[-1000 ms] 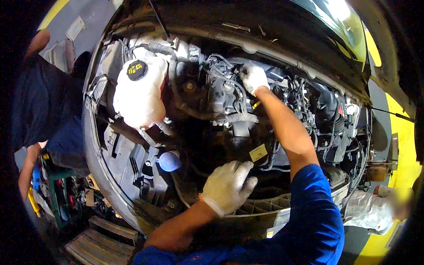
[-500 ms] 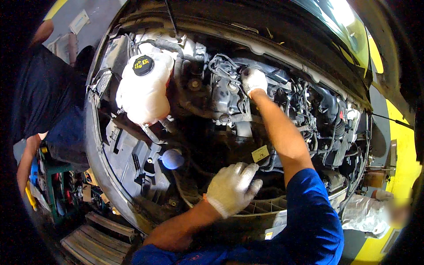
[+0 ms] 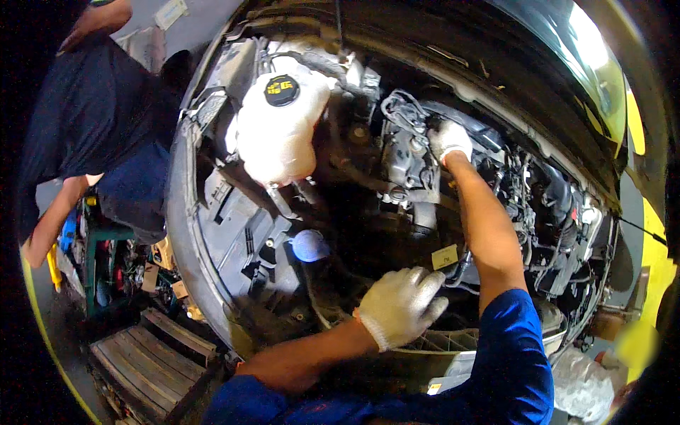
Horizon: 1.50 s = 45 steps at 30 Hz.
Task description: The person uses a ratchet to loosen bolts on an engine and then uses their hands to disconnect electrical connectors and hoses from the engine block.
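Note:
My right hand (image 3: 448, 139), in a white knit glove, reaches into the engine (image 3: 412, 163) beside some hoses, its fingers curled; what they hold is hidden. My left hand (image 3: 402, 304), gloved alike, hovers over the front of the bay with fingers apart and bent slightly, holding nothing. Just above it is a pale yellow tag (image 3: 445, 256), and up and to its left a blue cap (image 3: 309, 246). A white plastic reservoir (image 3: 278, 134) with a black cap (image 3: 281, 90) stands at the upper left of the engine bay.
A co-worker (image 3: 92, 120) in dark clothes stands at the left, above tools on a green rack (image 3: 91, 265). A slatted wooden step (image 3: 152, 358) sits lower left. The raised hood (image 3: 453, 35) spans the top. Another person (image 3: 581, 382) in pale clothing is low at the right.
The whole scene has shifted rightward in the view, its upper part most. My right hand stays among the same engine parts and my left hand stays over the front of the bay.

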Tool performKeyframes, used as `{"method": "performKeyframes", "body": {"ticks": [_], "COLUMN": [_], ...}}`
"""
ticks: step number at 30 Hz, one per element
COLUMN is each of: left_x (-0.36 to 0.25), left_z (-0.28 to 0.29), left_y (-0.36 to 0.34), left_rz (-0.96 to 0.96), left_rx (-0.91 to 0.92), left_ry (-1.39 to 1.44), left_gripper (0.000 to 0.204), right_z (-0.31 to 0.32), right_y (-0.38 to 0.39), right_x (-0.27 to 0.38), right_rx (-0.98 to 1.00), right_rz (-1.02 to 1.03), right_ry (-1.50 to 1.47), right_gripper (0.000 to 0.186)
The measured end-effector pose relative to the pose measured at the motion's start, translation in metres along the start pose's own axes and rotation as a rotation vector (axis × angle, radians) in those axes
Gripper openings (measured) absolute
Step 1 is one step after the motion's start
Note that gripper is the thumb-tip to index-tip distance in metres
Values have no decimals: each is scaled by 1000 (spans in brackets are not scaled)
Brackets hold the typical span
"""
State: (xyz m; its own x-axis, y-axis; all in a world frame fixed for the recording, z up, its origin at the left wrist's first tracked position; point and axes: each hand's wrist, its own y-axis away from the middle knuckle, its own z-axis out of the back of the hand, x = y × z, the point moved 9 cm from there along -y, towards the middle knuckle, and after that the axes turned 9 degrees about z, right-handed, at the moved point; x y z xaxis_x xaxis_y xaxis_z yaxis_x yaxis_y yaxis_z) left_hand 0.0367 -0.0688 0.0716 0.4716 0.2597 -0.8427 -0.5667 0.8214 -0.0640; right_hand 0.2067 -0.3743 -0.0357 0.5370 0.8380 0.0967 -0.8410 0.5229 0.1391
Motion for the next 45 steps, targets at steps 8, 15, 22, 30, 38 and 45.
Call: {"method": "performKeyframes", "body": {"ticks": [8,15,22,30,38,45], "left_x": [7,11,10,0,13,1], "left_z": [-18,-14,-22,-1,-1,-17], "left_y": [7,12,9,8,-4,3], "left_rz": [57,43,70,60,84,40], "left_rx": [94,37,64,142,134,179], "left_ry": [-48,-2,-4,-17,-22,-72], "left_gripper": [45,38,40,45,44,43], "right_z": [-12,-20,-20,-7,-10,-2], "right_y": [-2,-20,-12,3,-11,17], "right_x": [1,1,7,4,27,-2], "right_rx": [-165,-238,-80,-120,-105,-139], "right_rz": [44,51,28,51,126,75], "right_ry": [27,146,158,61,135,91], "right_gripper": [32,28,30,37,25,29]}}
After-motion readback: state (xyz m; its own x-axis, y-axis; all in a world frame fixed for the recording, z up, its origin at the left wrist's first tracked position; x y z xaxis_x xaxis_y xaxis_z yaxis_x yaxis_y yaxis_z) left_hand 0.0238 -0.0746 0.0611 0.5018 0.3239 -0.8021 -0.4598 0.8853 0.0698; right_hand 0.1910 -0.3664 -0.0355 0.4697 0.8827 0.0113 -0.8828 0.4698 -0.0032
